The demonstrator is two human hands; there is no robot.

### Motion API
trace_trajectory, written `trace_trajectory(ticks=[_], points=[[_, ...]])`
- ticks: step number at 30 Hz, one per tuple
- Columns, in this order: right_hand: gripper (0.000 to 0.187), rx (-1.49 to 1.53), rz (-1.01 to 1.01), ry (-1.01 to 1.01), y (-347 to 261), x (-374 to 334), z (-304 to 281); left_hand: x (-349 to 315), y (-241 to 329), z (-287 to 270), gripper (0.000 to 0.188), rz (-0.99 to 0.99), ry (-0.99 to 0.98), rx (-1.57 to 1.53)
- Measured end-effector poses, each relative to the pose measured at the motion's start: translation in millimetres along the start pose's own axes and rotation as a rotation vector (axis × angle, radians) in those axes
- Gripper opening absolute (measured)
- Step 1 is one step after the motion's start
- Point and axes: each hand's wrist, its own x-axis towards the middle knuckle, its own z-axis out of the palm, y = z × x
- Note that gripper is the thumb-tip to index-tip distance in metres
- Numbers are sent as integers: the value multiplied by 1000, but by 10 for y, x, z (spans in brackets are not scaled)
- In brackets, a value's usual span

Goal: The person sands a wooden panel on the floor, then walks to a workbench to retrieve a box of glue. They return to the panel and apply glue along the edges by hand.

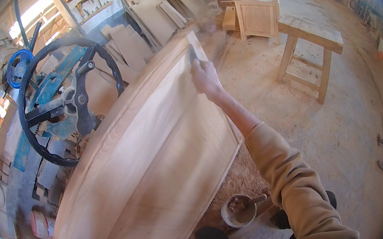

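Note:
A large pale wooden panel (162, 154) with a raised frame edge lies slanting across the middle. At its far end my right hand (205, 78) is closed on a flat grey blade that looks like a putty knife (192, 53). The blade is against the panel's frame near the far corner, and my fingers hide most of its handle. My right arm, in a tan sleeve, reaches forward along the panel's right side. Nothing of my left hand shows.
Left of the panel stands a machine with a big black handwheel (25, 93) and a smaller blue wheel (18, 67). On the right by my feet sits a bowl (237, 218) with brownish stuff and a stick. A wooden stool (311, 34) and a panelled wooden piece (258, 17) stand farther off.

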Motion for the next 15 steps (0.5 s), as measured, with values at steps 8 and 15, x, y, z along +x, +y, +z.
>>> trace_trajectory(ticks=[8,15], points=[[40,-30,-34,29,120,117,44,14,-19,-42,25,-26,-27,5],[47,-454,-233,190,184,182,111,39,56,-46,24,-61,-35,-37]])
